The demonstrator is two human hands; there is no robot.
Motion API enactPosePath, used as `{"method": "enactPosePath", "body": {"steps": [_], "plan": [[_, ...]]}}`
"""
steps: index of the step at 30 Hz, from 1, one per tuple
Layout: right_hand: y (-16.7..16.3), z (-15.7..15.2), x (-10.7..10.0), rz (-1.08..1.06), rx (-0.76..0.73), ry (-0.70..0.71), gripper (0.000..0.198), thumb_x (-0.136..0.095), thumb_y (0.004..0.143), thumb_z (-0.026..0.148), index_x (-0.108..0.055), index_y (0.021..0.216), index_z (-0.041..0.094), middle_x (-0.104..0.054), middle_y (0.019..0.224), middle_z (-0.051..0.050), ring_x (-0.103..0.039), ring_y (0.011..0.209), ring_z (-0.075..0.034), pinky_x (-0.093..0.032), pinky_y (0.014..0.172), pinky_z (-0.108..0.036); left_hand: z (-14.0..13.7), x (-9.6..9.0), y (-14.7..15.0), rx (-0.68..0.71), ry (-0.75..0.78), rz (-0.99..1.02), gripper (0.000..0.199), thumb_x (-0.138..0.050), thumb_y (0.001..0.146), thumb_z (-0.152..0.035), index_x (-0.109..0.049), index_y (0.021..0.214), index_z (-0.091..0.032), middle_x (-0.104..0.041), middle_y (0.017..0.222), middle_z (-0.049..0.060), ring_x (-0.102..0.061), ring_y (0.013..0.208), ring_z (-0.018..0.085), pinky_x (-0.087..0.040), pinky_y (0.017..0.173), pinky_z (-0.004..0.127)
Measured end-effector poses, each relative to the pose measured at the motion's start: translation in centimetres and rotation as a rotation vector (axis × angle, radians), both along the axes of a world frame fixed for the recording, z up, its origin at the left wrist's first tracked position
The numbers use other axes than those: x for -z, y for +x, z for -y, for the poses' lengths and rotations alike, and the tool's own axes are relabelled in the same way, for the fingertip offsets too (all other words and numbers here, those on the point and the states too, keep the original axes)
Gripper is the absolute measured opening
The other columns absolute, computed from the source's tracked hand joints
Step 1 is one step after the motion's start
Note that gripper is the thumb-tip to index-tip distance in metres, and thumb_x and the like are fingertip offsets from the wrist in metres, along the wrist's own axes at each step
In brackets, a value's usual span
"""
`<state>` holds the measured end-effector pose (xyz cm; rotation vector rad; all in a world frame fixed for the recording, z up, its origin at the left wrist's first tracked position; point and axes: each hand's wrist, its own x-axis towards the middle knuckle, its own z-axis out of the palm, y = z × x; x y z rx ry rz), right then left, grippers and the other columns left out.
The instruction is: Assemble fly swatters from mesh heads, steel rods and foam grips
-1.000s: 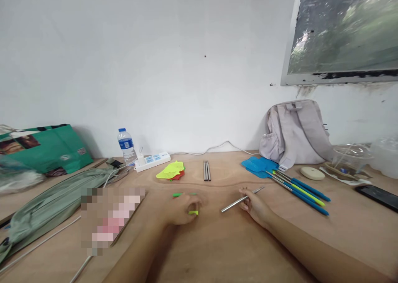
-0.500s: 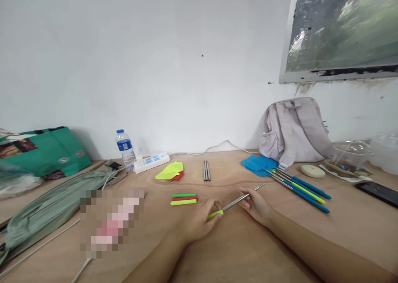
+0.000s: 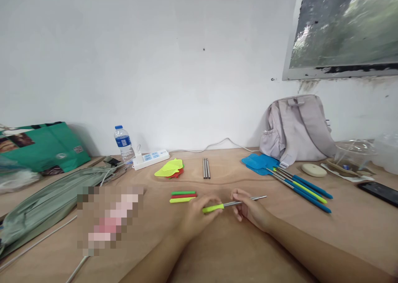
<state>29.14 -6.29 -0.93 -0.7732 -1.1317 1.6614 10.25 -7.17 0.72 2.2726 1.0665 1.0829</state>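
Observation:
My left hand (image 3: 199,214) is closed around the yellow-green handle (image 3: 213,208) of a fly swatter rod. A thin metal rod (image 3: 259,198) runs out of this handle to the right. My right hand (image 3: 251,210) pinches the rod partway along, and its thin end sticks out past the fingers. Just beyond my left hand lie loose handles: green (image 3: 183,193), red (image 3: 184,196) and yellow (image 3: 180,200). Farther back are several metal rods (image 3: 206,168) side by side and a pile of yellow and red swatter heads (image 3: 169,168).
On the right, several assembled fly swatters (image 3: 311,196) with blue heads (image 3: 258,163) lie in front of a grey backpack (image 3: 298,129). A phone (image 3: 379,193) is at the right edge. A power strip (image 3: 151,159), water bottle (image 3: 123,144) and green bags stand left.
The rod has turned nearer to level as its handle end rose. My right hand has slid along the rod, closer to the handle and my left hand.

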Motion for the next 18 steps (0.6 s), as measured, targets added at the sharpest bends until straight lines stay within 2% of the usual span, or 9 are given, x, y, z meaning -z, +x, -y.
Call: {"method": "enactPosePath", "body": {"steps": [2,5,9,12,18], "plan": [[-0.4,0.6,-0.2,-0.034,-0.060,0.054,0.031,-0.058,0.068,0.050,-0.050,0.071,0.020,-0.054,0.060,0.002,-0.049,0.048,-0.010,-0.032,0.042,-0.021,0.6,-0.1,0.5,-0.011,0.046,-0.003,0.013,-0.059,0.073,-0.029,-0.056,0.083,-0.022,-0.065,0.080,-0.001,-0.058,0.072,0.013,-0.044,0.067,0.024],[-1.0,1.5,-0.5,-0.094,-0.095,0.120,0.034,-0.054,0.071,0.053,-0.052,0.082,0.021,-0.058,0.071,-0.001,-0.053,0.059,-0.013,-0.036,0.050,-0.023,1.3,-0.4,0.9,-0.004,0.104,-0.036,0.012,-0.057,0.074,-0.032,-0.055,0.081,-0.021,-0.063,0.074,0.000,-0.056,0.067,0.013,-0.043,0.061,0.024],[-1.5,2.3,-0.7,-0.155,-0.174,0.080,0.034,-0.053,0.074,0.050,-0.050,0.096,0.025,-0.060,0.080,-0.002,-0.054,0.063,-0.014,-0.038,0.056,-0.025,1.6,-0.9,0.7,-0.003,0.180,-0.106,0.012,-0.054,0.076,-0.033,-0.052,0.074,-0.021,-0.061,0.070,0.000,-0.054,0.062,0.012,-0.042,0.058,0.023],[-1.8,2.6,-0.5,-0.190,-0.252,0.058,0.032,-0.052,0.075,0.049,-0.048,0.098,0.026,-0.060,0.080,-0.002,-0.055,0.061,-0.014,-0.039,0.057,-0.027,1.7,-1.2,0.4,0.007,0.229,-0.121,0.014,-0.056,0.074,-0.032,-0.049,0.069,-0.021,-0.059,0.064,-0.001,-0.053,0.057,0.011,-0.041,0.055,0.022],[-2.4,3.4,0.1,-0.210,-0.270,0.097,0.029,-0.048,0.079,0.046,-0.050,0.097,0.024,-0.057,0.075,-0.001,-0.055,0.062,-0.015,-0.039,0.057,-0.028,2.0,-1.1,0.3,0.073,0.309,-0.053,0.011,-0.058,0.073,-0.024,-0.048,0.071,-0.019,-0.056,0.062,-0.004,-0.049,0.051,0.007,-0.037,0.049,0.017]]}}
